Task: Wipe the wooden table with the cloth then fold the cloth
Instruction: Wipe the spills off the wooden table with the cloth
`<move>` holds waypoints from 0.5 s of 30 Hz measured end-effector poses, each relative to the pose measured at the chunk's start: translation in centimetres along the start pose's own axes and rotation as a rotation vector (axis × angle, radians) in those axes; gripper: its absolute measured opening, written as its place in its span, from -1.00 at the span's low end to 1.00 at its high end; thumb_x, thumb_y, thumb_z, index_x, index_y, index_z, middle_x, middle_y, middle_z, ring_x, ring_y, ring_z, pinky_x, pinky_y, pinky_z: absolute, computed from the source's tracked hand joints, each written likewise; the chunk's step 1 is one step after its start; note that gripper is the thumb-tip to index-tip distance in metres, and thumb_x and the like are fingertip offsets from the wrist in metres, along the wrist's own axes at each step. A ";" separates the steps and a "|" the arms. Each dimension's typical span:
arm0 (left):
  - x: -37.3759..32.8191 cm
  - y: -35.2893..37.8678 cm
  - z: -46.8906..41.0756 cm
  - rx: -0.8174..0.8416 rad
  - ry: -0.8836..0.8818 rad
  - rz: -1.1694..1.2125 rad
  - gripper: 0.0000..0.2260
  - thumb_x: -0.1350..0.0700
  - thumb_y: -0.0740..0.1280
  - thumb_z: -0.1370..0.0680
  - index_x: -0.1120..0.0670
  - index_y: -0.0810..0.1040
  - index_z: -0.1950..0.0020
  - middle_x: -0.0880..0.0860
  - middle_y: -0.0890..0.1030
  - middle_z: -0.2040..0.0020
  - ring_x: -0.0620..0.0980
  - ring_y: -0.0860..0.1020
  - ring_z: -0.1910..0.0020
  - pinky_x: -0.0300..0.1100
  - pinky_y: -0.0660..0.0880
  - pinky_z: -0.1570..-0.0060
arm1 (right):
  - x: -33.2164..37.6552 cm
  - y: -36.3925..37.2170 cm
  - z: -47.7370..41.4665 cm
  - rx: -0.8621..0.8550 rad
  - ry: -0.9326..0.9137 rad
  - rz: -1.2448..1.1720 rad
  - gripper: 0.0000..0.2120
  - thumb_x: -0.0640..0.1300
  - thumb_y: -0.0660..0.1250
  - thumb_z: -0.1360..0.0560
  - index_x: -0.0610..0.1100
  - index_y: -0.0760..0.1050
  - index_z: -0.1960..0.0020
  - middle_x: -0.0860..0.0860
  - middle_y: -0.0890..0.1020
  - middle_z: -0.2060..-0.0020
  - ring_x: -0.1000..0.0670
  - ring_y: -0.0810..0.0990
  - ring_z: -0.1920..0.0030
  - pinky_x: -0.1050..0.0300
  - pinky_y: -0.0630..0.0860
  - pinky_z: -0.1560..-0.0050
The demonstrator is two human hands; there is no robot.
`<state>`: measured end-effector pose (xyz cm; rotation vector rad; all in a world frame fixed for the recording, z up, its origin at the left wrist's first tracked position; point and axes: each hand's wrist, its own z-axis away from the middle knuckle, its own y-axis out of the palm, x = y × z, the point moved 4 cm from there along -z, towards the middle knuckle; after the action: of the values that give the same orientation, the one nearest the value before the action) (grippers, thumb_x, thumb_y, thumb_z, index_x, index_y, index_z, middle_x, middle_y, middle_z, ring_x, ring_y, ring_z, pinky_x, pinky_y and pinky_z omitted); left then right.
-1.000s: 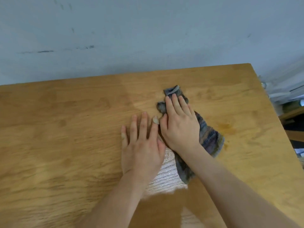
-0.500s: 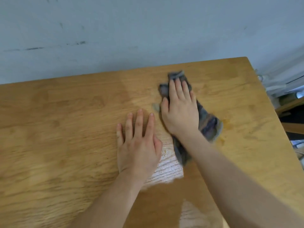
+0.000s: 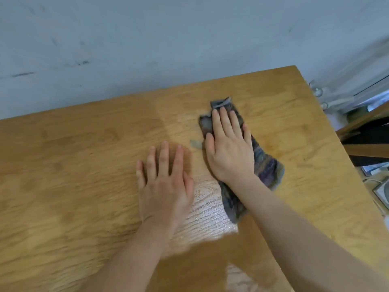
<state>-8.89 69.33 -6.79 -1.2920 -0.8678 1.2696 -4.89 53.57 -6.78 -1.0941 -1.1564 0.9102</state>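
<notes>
A grey-blue striped cloth [image 3: 266,167] lies crumpled lengthwise on the wooden table [image 3: 73,175], right of centre. My right hand [image 3: 228,146] presses flat on the cloth's upper half, fingers stretched toward the wall. My left hand [image 3: 164,180] rests flat on bare wood just left of the cloth, fingers apart, holding nothing. A small scrap of the cloth [image 3: 195,143] pokes out beside my right thumb. The cloth's middle is hidden under my right hand and wrist.
A wet shiny streak [image 3: 210,213] runs on the wood between my forearms. A grey wall [image 3: 168,43] backs the far table edge. The right table edge drops off to clutter, wooden furniture [image 3: 366,150] and cables [image 3: 320,95].
My right hand has slid the cloth away from me toward the wall and then a little back. My left hand has stayed flat in about the same place.
</notes>
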 end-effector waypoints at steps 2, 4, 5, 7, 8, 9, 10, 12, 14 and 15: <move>-0.2 0.0 -0.1 0.005 0.009 0.007 -0.48 -0.08 -0.04 -0.58 -0.01 0.16 -0.55 0.09 0.16 -0.56 0.16 0.06 -0.54 0.23 0.01 -0.47 | -0.1 0.1 3.7 0.057 -0.044 0.036 -0.44 0.09 -0.13 -0.63 -0.03 -0.06 -0.60 0.04 0.00 -0.58 0.00 -0.11 -0.57 -0.10 -0.12 -0.52; -0.2 0.0 -0.1 0.018 0.024 0.008 -0.47 -0.07 -0.09 -0.59 0.01 0.13 -0.56 0.08 0.12 -0.57 0.14 0.02 -0.55 0.21 -0.03 -0.48 | -0.5 -0.1 2.6 0.074 -0.091 0.025 -0.44 0.08 -0.10 -0.61 -0.04 0.01 -0.59 0.03 0.07 -0.57 0.00 -0.05 -0.57 -0.11 -0.06 -0.52; -0.3 0.0 -0.2 0.033 0.040 0.007 -0.46 -0.07 -0.13 -0.58 0.02 0.08 -0.56 0.06 0.08 -0.58 0.11 -0.02 -0.56 0.20 -0.05 -0.48 | -0.8 -0.5 1.1 0.056 -0.100 0.023 -0.43 0.08 -0.09 -0.59 -0.05 0.07 -0.58 0.03 0.11 -0.57 -0.01 0.00 -0.57 -0.13 -0.02 -0.52; -0.7 0.0 -0.5 0.046 0.073 0.014 -0.42 -0.08 -0.22 -0.56 0.04 -0.03 -0.57 0.03 -0.03 -0.59 0.06 -0.13 -0.56 0.16 -0.10 -0.50 | -1.3 -0.7 -2.5 0.028 -0.077 0.018 -0.43 0.08 -0.08 -0.58 -0.04 0.08 -0.57 0.03 0.12 -0.57 0.00 0.01 -0.56 -0.13 0.00 -0.52; -1.1 0.0 -0.7 0.049 0.092 0.025 -0.41 -0.08 -0.24 -0.55 0.04 -0.07 -0.57 0.03 -0.07 -0.59 0.04 -0.16 -0.56 0.14 -0.12 -0.50 | -1.6 -0.7 -4.6 0.030 -0.052 0.016 -0.43 0.08 -0.08 -0.59 -0.03 0.05 -0.58 0.04 0.10 -0.57 0.00 -0.01 -0.56 -0.13 -0.02 -0.52; -1.7 0.0 -1.0 0.052 0.109 0.043 -0.42 -0.08 -0.22 -0.55 0.04 -0.08 -0.57 0.02 -0.08 -0.59 0.03 -0.17 -0.55 0.13 -0.14 -0.50 | -1.9 -0.5 -6.6 0.033 -0.031 0.022 -0.43 0.09 -0.08 -0.60 -0.02 0.02 -0.58 0.04 0.07 -0.58 0.00 -0.03 -0.57 -0.14 -0.04 -0.52; -2.2 -0.1 -1.3 0.046 0.115 0.061 -0.44 -0.07 -0.18 -0.57 0.03 -0.06 -0.57 0.02 -0.06 -0.59 0.03 -0.15 -0.56 0.12 -0.15 -0.50 | -2.0 -0.4 -8.5 0.046 -0.013 0.038 -0.43 0.10 -0.09 -0.60 -0.01 -0.01 -0.59 0.04 0.05 -0.58 -0.01 -0.05 -0.57 -0.15 -0.06 -0.52; -3.0 -0.1 -1.8 0.022 0.108 0.071 -0.47 -0.06 -0.10 -0.59 0.01 -0.01 -0.57 0.01 0.00 -0.59 0.04 -0.11 -0.56 0.13 -0.16 -0.49 | -1.9 -0.8 -11.4 0.047 -0.019 0.057 -0.43 0.11 -0.10 -0.61 0.01 -0.03 -0.59 0.03 0.04 -0.58 -0.02 -0.06 -0.57 -0.16 -0.07 -0.52; -3.1 0.2 -1.8 0.023 0.100 0.060 -0.47 -0.06 -0.09 -0.59 0.00 -0.01 -0.57 0.00 0.01 -0.59 0.03 -0.09 -0.56 0.14 -0.16 -0.49 | -2.3 -1.0 -11.0 0.037 -0.017 0.035 -0.44 0.09 -0.10 -0.62 -0.02 -0.03 -0.59 0.01 0.04 -0.58 -0.03 -0.04 -0.57 -0.15 -0.06 -0.52; -3.0 0.3 -1.5 0.032 0.098 0.056 -0.47 -0.06 -0.09 -0.59 0.00 -0.01 -0.57 0.00 0.00 -0.59 0.03 -0.10 -0.56 0.14 -0.17 -0.49 | -2.5 -1.0 -9.1 0.028 -0.015 0.035 -0.44 0.07 -0.09 -0.62 -0.04 -0.01 -0.59 0.00 0.06 -0.58 -0.03 -0.03 -0.57 -0.15 -0.03 -0.52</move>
<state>-7.95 66.07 -6.69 -1.3495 -0.7439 1.2476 3.56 49.31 -6.86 -1.0890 -1.1367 0.9602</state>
